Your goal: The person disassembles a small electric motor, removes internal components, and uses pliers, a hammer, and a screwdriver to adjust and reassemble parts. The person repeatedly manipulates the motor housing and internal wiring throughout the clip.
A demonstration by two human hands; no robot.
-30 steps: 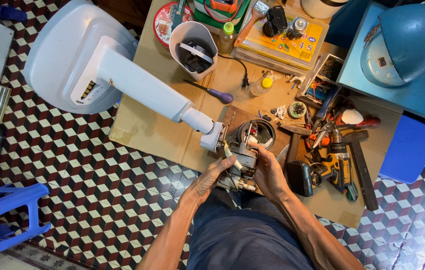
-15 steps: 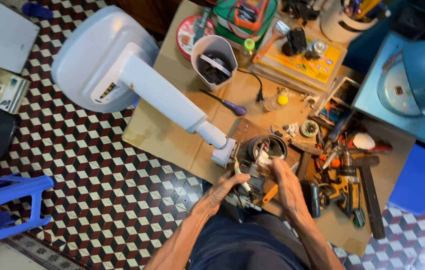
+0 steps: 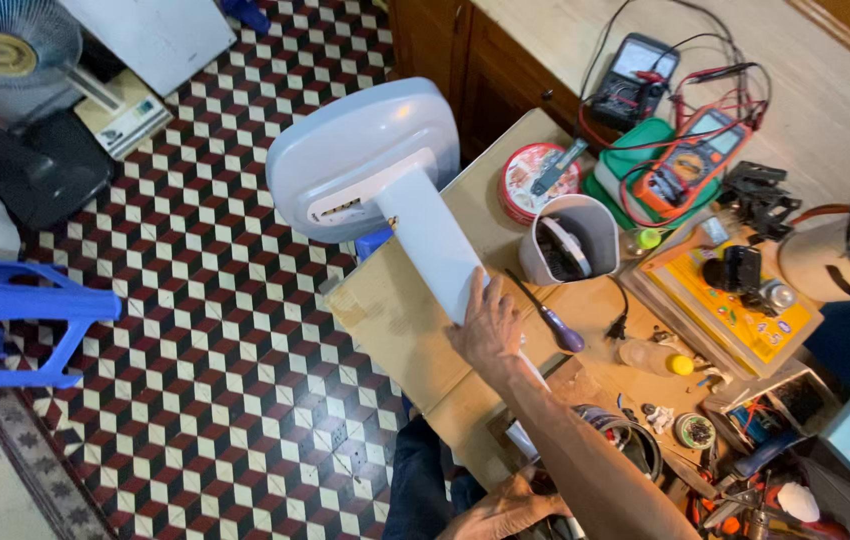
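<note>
Head view is showing your right hand (image 3: pixel 490 325) reaching forward and closing over the white fan column (image 3: pixel 440 245), fingers wrapped across its near end. That hand is holding the column, not hovering above it. From your knuckles the column is running away and up to the left, its long axis slanting from the hand toward the rounded pale-blue fan base (image 3: pixel 355 160), which is hanging out past the edge of the cardboard-covered bench (image 3: pixel 395 320) and over the checkered floor (image 3: pixel 195 350). So the heavy end is lying far from your grip, beyond your fingertips.

Your left hand (image 3: pixel 505 510) is sitting low, close to your body, at the near end of the same line, where the column is meeting the motor parts (image 3: pixel 635 440). It is lying flat with fingers loosely spread; whether it is gripping anything I cannot tell, since your right forearm is crossing over that spot.

Of the two, your right hand is the nearer to the base, and it is the only one on the column itself. Just to the right of your right hand a purple-handled screwdriver (image 3: pixel 550 320) is lying on the cardboard, and beyond it a grey plastic cup (image 3: pixel 570 240) is standing upright.
</note>
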